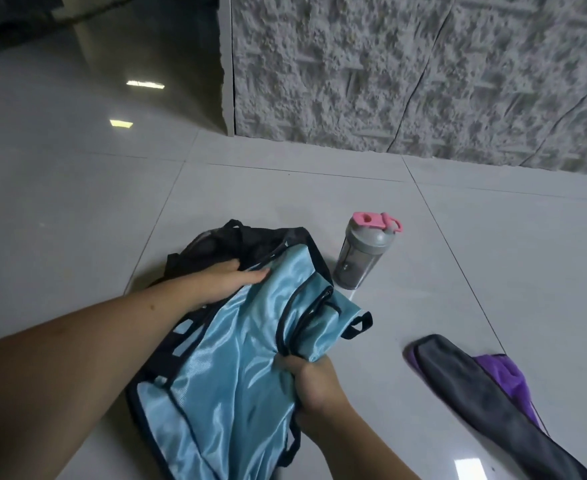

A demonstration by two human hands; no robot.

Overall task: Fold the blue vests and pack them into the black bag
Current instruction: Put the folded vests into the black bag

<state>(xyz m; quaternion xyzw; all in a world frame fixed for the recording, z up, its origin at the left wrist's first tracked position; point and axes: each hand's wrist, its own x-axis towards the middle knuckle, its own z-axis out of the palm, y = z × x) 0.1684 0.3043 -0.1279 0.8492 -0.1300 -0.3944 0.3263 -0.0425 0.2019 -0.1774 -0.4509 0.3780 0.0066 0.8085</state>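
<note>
Pale glossy floor tiles [320, 209], rough grey textured wall [423, 74] behind. Blue vest [222, 358] with black trim lies on floor, far end over mouth of black bag [222, 244]. Left hand [229, 278] at bag mouth, fingers straight, flat on vest. Right hand [316, 382] nearer camera than bag, fingers curled tight round bunched vest fabric. Shaker bottle [361, 251], pink lid, upright just right of bag. Grey-purple cloth [475, 386] further right, well apart from bag.

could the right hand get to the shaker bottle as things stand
Probably, but not straight away: the right hand grips a bunch of the blue vest and would have to let go. The tiled floor between it and the shaker bottle looks clear.
</note>
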